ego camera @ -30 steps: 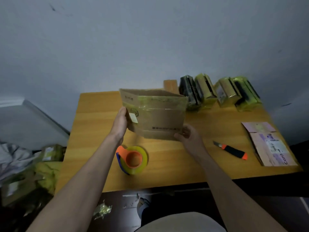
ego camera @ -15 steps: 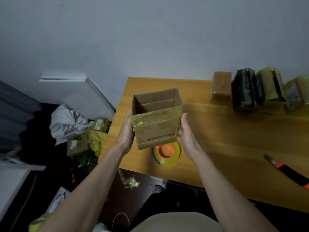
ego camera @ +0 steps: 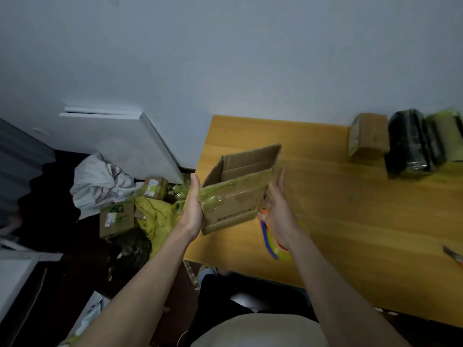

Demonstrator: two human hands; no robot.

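Open cardboard box (ego camera: 233, 204) tilted, between left hand (ego camera: 193, 209), right hand (ego camera: 278, 211)

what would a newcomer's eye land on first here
First the open-topped cardboard box, banded with greenish tape, held up over the left edge of the wooden table, left hand flat on one side and right hand open at the other. Then the heap of boxes and yellow wrap on the dark floor to the left, and the wrapped parcels at the table's far right.
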